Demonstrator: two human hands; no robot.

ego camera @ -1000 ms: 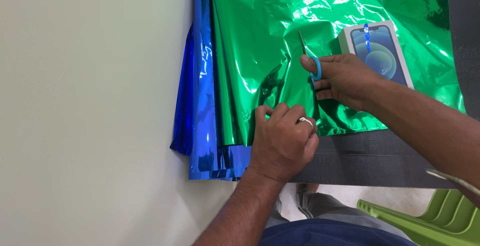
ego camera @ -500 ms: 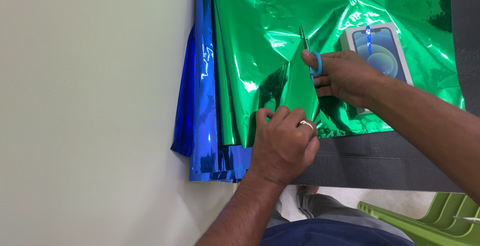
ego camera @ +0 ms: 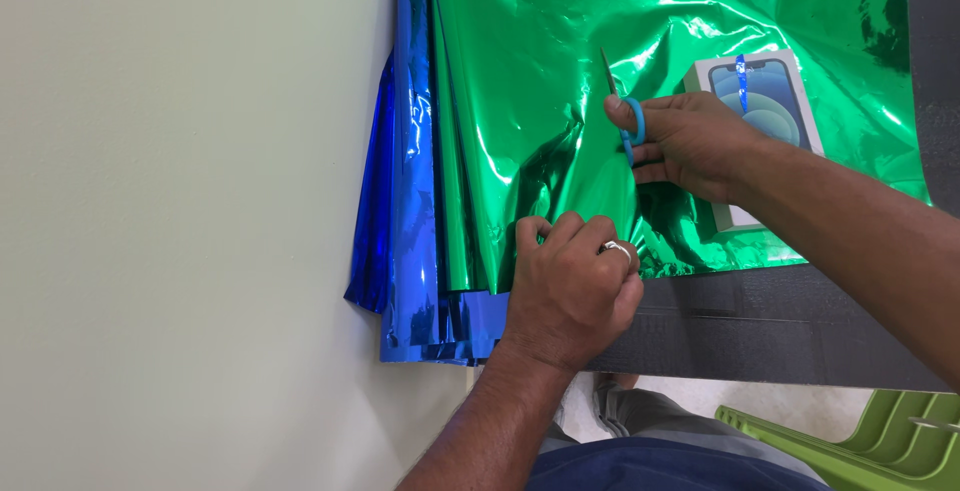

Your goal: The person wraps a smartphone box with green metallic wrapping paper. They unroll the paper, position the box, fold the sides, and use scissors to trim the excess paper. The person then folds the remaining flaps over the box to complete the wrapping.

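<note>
Right hand [ego camera: 685,141] closed on blue-handled scissors [ego camera: 625,116], blades pointing away, mid green foil sheet [ego camera: 520,71]. Left hand [ego camera: 570,291] curled, pinching the sheet's near edge by the dark tabletop [ego camera: 760,326] rim. Phone box [ego camera: 760,111] just right of the scissors. Blue foil [ego camera: 410,201] overhanging left; pale open floor beyond.

- The scene was bright and evenly lit, daylight-like.
- Hard white glare streaked the crinkled green foil [ego camera: 520,71], strongest toward twelve and one o'clock.
- The blue foil [ego camera: 410,201] carried narrower highlights at nine o'clock.
- Soft shadows lay under both hands.
- Focus was sharp throughout, with no visible blur.
</note>
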